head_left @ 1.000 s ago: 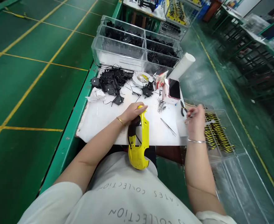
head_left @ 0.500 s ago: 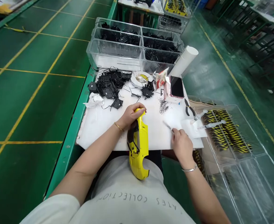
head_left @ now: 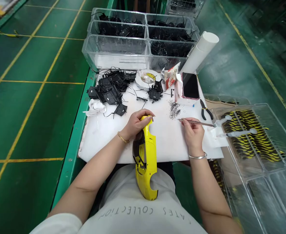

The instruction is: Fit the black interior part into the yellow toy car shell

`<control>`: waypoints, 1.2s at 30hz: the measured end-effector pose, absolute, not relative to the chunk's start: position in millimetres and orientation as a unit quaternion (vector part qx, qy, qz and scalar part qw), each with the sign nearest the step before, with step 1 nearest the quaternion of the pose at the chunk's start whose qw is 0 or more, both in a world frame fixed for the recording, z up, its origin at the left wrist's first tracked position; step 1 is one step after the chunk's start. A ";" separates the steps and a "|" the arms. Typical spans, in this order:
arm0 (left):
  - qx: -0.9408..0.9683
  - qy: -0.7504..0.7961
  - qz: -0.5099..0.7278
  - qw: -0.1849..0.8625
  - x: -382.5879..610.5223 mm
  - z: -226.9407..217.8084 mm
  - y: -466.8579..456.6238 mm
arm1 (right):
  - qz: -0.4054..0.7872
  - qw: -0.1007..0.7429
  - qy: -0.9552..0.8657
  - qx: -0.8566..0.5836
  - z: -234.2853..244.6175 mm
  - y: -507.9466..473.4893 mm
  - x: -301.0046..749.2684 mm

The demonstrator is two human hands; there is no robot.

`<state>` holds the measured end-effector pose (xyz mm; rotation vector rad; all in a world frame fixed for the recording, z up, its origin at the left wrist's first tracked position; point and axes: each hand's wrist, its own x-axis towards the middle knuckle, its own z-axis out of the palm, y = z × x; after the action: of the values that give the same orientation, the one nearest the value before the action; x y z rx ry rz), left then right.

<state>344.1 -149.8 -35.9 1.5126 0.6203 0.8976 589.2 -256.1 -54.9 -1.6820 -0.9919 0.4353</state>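
My left hand (head_left: 139,123) is closed around the far end of a yellow toy car body shell (head_left: 150,156), which is turned on its side against my shirt. Between the thumb and fingers of my right hand (head_left: 193,134) is a pair of thin metal tweezers (head_left: 198,122), the tip pointing left. Just beyond that tip, tiny black parts (head_left: 174,110) lie scattered on the white table top (head_left: 167,143). Black pliers (head_left: 205,111) rest to the right of them.
Black wired parts (head_left: 111,87) are piled at the back left, beside a tape roll (head_left: 146,79). A phone (head_left: 191,85) lies on a box near a white tube (head_left: 202,50). Clear divided bins (head_left: 116,44) stand behind. Syringes (head_left: 240,132) lie beside a tray of yellow-black pieces (head_left: 254,136).
My right hand has moved up toward the tiny black parts and turned the tweezers, so they lie nearly level. My left hand still holds the car shell. The view has shifted slightly.
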 end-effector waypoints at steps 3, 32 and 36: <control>0.657 0.261 0.388 0.592 344.6 -35.8 -149.4 | 0.194 0.548 -0.402 -0.708 -54.9 -256.3 589.3; 0.569 0.187 0.343 0.724 340.4 -23.4 -137.3 | 0.311 0.641 -0.408 -0.571 3.3 -241.3 522.1; 0.505 0.162 0.326 0.782 336.3 -23.6 -132.9 | 0.369 0.645 -0.413 -0.527 1.9 -217.2 497.8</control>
<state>336.3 -132.9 -23.6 1.0911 0.3497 0.7042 497.8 -217.2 1.9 -1.1990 -0.9414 0.8404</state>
